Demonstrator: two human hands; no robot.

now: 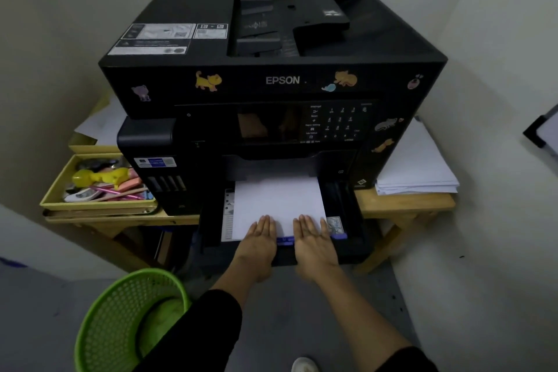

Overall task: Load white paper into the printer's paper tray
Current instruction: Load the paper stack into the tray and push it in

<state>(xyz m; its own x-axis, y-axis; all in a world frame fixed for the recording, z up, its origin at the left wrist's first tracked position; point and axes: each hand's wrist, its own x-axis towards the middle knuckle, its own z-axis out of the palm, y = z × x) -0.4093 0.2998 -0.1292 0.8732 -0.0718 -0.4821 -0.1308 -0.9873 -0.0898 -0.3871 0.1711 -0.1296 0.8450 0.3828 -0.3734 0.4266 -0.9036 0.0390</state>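
White paper (276, 202) lay flat in the pulled-out paper tray (347, 211), its long axis running straight ahead of the hands. Its far short edge was tucked under the front of the printer (271, 81) and its near short edge lay beneath the fingertips. The left hand (261, 238) and the right hand (312, 240) rested side by side, palms down, with a narrow gap between them. Their fingers were straight and close together, pressing on the near end of the sheets and gripping nothing. A blue paper guide (285, 240) showed in the gap between the hands, at the paper's near edge, and also just right of the right hand. The black tray walls stood just outside each hand, with printed markings on the tray floor left of the left hand. Well to the right of the right hand, a loose stack of sheets (419, 169) sat on the wooden table (404, 202) beside the printer. Far left of the left hand was a yellow box (54, 187) of small items, and below the left forearm stood a green basket (120, 320).
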